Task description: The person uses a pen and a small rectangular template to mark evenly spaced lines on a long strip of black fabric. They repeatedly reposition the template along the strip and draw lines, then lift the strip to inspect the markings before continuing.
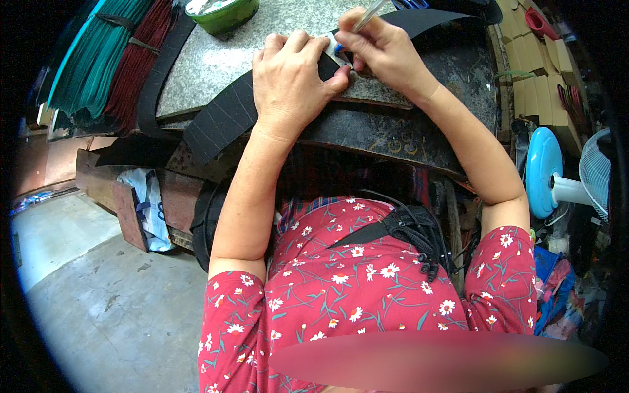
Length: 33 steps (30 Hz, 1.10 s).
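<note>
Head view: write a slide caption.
Left hand on black strip, right hand holding pen-like tool, over a speckled slab.

Not much legible from where I'm standing. Two spots with markings. One: desk [341,134], dark front face, right part: faded yellowish figures [400,144], look hand-drawn or painted, in a short row. Worn, low contrast against the scuffed black; can't read them with confidence. Two: pale blue-and-white bag [152,193] hanging below, left side: bold dark printed mark [160,209] near its right edge, rounded, character-like. Bag is creased and the mark is small from here, so can't tell letter from digit.
</note>
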{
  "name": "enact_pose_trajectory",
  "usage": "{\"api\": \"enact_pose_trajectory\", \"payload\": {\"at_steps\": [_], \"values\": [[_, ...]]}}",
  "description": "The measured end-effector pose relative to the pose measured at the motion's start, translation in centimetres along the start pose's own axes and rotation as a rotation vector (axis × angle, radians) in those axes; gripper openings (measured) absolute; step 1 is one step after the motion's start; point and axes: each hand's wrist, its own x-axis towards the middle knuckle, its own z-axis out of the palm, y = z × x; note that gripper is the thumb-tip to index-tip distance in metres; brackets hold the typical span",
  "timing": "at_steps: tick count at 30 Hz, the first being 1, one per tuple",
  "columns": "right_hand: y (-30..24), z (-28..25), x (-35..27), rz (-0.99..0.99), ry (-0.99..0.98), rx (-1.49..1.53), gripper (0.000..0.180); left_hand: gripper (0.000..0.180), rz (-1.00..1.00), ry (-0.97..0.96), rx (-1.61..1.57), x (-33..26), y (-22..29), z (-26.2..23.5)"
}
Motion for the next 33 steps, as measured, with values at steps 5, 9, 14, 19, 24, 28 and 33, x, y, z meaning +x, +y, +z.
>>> {"api": "enact_pose_trajectory", "payload": {"at_steps": [5, 9, 14, 19, 24, 28, 33], "values": [[0.6, 0.6, 1.0, 0.238, 0.015, 0.366, 0.013, 0.055, -0.032, -0.006, -0.016, 0.2, 0.2, -0.1], [0.7, 1.2, 1.7, -0.053, 0.072, 0.099, 0.013, 0.075, -0.092, 0.017, -0.070, 0.0, 0.4, -0.1], [0.3, 0.8, 2.6, 0.371, 0.010, 0.357, 0.011, 0.077, -0.111, 0.024, -0.117, 0.1, 0.1, 0.2], [0.7, 1.9, 2.9, 0.072, 0.084, 0.156, 0.018, 0.081, -0.116, 0.037, -0.123, 0.0, 0.0, 0.5], [1.7, 1.6, 3.5, 0.209, 0.089, 0.332, 0.018, 0.082, -0.108, 0.061, -0.135, 0.0, 0.0, 0.3], [1.9, 1.6, 3.3, 0.136, 0.042, 0.400, 0.016, 0.085, -0.123, 0.043, -0.114, -0.1, 0.1, 0.3], [1.3, 2.1, 2.4, -0.187, 0.056, -0.244, 0.018, 0.092, -0.129, 0.005, -0.069, -0.2, -0.1, 0.2]]}}
